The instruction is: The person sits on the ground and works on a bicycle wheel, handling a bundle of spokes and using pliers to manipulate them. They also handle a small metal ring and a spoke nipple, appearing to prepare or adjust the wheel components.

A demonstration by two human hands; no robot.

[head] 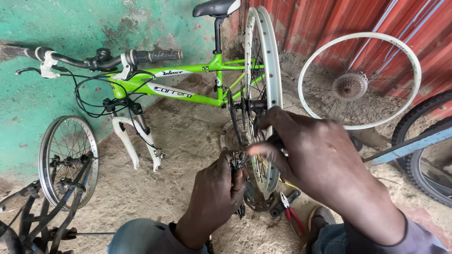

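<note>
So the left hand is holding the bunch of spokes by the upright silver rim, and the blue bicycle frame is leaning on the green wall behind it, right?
Not quite: the bicycle frame leaning on the green wall is bright green, not blue, as the head view shows. The rest holds: the left hand grips a bunch of thin metal spokes beside the upright silver rim.

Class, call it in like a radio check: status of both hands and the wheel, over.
Left hand gripping a bundle of spokes. Right hand at the upright wheel, fingers on the spokes. Pliers on the ground below; nothing blocking.
</note>
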